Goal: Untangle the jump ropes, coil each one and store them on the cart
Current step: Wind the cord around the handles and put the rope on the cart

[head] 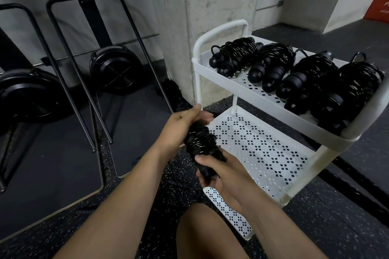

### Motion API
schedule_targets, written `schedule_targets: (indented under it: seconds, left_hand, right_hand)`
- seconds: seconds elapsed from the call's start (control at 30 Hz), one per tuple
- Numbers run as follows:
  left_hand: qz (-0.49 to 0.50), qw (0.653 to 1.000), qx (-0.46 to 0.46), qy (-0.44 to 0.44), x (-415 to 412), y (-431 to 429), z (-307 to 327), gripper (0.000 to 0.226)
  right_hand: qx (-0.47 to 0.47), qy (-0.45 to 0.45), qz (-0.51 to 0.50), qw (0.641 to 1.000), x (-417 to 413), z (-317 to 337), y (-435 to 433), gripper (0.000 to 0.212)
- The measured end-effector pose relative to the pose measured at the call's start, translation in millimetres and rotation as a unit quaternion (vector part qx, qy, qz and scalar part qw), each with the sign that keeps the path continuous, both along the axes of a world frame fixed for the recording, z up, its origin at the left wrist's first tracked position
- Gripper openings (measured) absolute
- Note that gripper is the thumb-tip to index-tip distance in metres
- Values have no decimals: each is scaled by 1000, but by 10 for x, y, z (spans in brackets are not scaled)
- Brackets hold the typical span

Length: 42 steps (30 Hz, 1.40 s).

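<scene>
Ropes nearly stowed: four coiled bundles [294, 73] line the top tray of the cart [202, 67], while our left grip [185, 124] and right grip [221, 176], both curled tight, clasp a fifth wound jump rope [201, 142] just beside the lower shelf [263, 153], not yet stored.

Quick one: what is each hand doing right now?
Left hand: grips the top end of the coiled jump rope.
Right hand: grips the lower end of the same rope.
</scene>
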<state>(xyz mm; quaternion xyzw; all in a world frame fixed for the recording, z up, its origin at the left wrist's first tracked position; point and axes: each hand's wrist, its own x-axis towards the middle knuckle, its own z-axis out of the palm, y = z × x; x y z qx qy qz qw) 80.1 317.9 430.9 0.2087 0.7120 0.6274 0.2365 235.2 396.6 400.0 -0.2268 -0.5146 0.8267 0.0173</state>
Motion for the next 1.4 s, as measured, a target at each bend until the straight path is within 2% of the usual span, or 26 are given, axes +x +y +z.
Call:
schedule_targets:
  seconds: [0.1,0.2,0.43,0.73,0.87,0.93,0.97,1.0,1.07,1.1,1.2,1.3,1.4]
  left_hand:
    - [-42,999,-27,2,58,14,0,51]
    - [-57,997,-58,11,123,23,-38,54]
    - [-57,995,-78,-5,252,64,-82,65]
    - [7,999,-31,-31,403,44,-266,78]
    - [37,999,-3,-24,418,62,-88,81]
    - [-27,998,-29,42,558,214,127,80]
    - [-71,993,-50,74,669,327,205,75]
    - [-101,986,-71,112,737,440,232,67]
    - [-94,977,-93,167,723,563,250,58]
    - [-81,979,-91,162,647,574,235,56]
    - [-83,991,-62,80,394,492,166,49]
    - [-93,994,-52,15,260,471,23,52]
    - [-89,995,-55,3,149,466,-68,62]
  right_hand:
    - [-91,-27,-101,990,-45,37,-33,47]
    - [-171,-58,-211,961,-53,38,-12,66]
    - [-175,-30,-340,923,-45,-17,35,66]
    - [-125,-5,-377,918,-56,21,-17,61]
    - [-93,-11,-392,915,-117,-43,-108,56]
    - [-151,-50,-405,900,-181,-205,-230,49]
    - [-225,-42,-399,888,-248,-328,-279,42]
    - [-252,-33,-387,886,-320,-393,-319,36]
    - [-299,-13,-357,885,-325,-360,-351,38]
    - [-312,-18,-343,886,-298,-333,-319,42]
    - [-196,-49,-309,929,-131,-338,-186,51]
    - [-81,-19,-258,963,-50,-345,-115,57]
    - [-8,17,-213,977,-52,-274,-50,44]
